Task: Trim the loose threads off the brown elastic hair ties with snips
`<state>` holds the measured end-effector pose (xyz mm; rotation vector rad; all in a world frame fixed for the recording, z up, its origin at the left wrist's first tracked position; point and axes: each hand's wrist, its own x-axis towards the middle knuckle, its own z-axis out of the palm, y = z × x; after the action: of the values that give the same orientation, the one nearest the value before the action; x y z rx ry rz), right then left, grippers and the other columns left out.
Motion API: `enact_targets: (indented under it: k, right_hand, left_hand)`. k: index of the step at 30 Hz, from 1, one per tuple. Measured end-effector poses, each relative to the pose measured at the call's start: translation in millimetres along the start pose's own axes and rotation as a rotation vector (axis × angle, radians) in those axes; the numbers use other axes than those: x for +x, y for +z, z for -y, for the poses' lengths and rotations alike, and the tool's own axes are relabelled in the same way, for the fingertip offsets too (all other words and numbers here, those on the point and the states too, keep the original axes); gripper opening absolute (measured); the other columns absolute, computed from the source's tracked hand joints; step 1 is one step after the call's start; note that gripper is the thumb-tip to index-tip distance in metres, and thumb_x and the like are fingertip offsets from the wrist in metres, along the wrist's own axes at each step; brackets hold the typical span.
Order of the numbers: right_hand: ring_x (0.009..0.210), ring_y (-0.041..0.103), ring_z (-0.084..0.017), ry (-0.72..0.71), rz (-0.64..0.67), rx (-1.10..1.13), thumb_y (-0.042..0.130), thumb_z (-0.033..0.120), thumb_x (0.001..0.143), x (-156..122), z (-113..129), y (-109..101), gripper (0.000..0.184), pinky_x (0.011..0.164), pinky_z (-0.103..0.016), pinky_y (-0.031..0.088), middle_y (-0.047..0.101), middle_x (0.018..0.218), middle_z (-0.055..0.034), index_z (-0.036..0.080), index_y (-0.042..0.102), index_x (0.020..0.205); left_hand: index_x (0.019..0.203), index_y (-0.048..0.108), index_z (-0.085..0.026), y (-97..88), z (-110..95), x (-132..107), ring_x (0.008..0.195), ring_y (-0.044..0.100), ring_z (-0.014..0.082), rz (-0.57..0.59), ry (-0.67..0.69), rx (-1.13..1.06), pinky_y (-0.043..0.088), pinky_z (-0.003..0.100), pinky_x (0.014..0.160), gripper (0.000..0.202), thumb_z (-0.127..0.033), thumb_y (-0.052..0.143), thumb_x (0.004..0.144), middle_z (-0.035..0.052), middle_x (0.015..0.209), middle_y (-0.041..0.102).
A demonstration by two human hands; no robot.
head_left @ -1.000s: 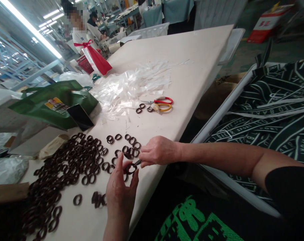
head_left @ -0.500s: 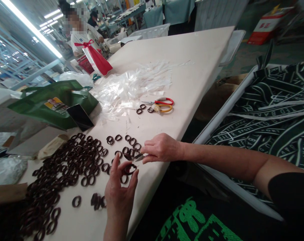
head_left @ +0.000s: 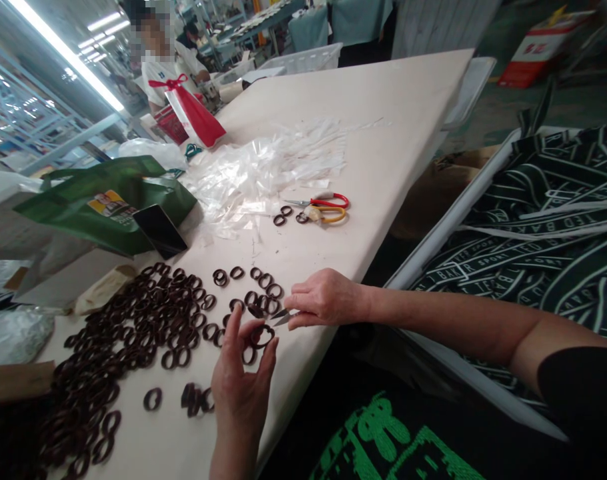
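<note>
My left hand [head_left: 241, 390] is raised near the table's front edge, thumb and fingers pinching a dark brown ring [head_left: 261, 335]. My right hand [head_left: 323, 300] is closed around small metal snips [head_left: 282, 315], whose blades point left toward that ring and sit just beside it. A large heap of the same brown rings [head_left: 128, 340] spreads over the cream table [head_left: 383, 133] to the left of both hands, with loose ones scattered just behind my fingers.
Red and yellow scissors [head_left: 323, 207] lie mid-table beside three rings [head_left: 286, 216]. Behind them is a pile of clear plastic strips [head_left: 263, 170]. A green bag [head_left: 108, 200], a phone [head_left: 159, 231] and a red bag [head_left: 196, 120] sit left. A person stands far back. Striped dark fabric [head_left: 548, 213] fills a bin at right.
My right hand drew back a little to the right, so the snips' blades now show clear of the ring. My left hand kept its pinch on the ring almost in place.
</note>
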<state>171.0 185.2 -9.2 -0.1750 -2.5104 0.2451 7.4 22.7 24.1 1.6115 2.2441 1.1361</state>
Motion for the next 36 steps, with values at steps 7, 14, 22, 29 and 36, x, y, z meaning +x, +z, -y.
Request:
enact_targets:
  k: [7,14,22,29,36]
  right_hand:
    - [0.058,0.048,-0.01,-0.019,-0.026,-0.003,0.033,0.057,0.104,-0.8,2.4,1.3,0.053,0.054,-0.026,0.025,0.058,0.072,0.0007,0.017,0.064,0.088]
    - [0.057,0.047,-0.009,-0.041,0.01,-0.043,0.031,0.055,0.105,-1.3,2.8,1.0,0.052,0.053,-0.027,0.024,0.057,0.071,0.0014,0.018,0.062,0.086]
    - [0.056,0.047,-0.01,-0.119,0.102,-0.098,0.028,0.056,0.105,5.1,1.6,2.1,0.052,0.053,-0.029,0.022,0.056,0.074,0.0009,0.018,0.059,0.087]
    - [0.056,0.046,-0.01,-0.154,0.18,-0.065,0.028,0.051,0.106,8.8,1.6,1.8,0.05,0.053,-0.028,0.022,0.054,0.072,0.0009,0.017,0.054,0.079]
    - [0.056,0.047,-0.01,-0.151,0.188,-0.086,0.03,0.054,0.105,8.2,2.2,1.4,0.05,0.052,-0.029,0.02,0.056,0.075,0.0001,0.017,0.056,0.083]
  left_hand:
    - [0.148,0.037,-0.024,1.4,2.2,-0.3,0.08,0.069,0.018,0.014,0.013,0.021,0.057,0.034,0.078,0.07,-0.038,0.067,0.086,0.0051,0.102,0.074]
    - [0.148,0.039,-0.023,3.6,3.9,-0.2,0.081,0.07,0.0179,0.037,0.049,0.012,0.057,0.032,0.076,0.069,-0.035,0.068,0.086,0.0053,0.103,0.074]
    - [0.147,0.04,-0.025,5.3,10.2,1.5,0.077,0.071,0.0176,0.061,0.102,0.034,0.057,0.031,0.069,0.068,-0.036,0.067,0.086,0.0041,0.1,0.075]
    - [0.142,0.045,-0.025,4.8,5.3,-1.7,0.077,0.071,0.0171,0.081,-0.003,-0.032,0.058,0.034,0.077,0.06,-0.034,0.066,0.086,0.0034,0.099,0.074]
    - [0.144,0.043,-0.023,6.1,9.3,-5.2,0.081,0.071,0.0159,0.112,-0.144,-0.239,0.059,0.033,0.079,0.066,-0.036,0.069,0.084,0.0045,0.101,0.072]
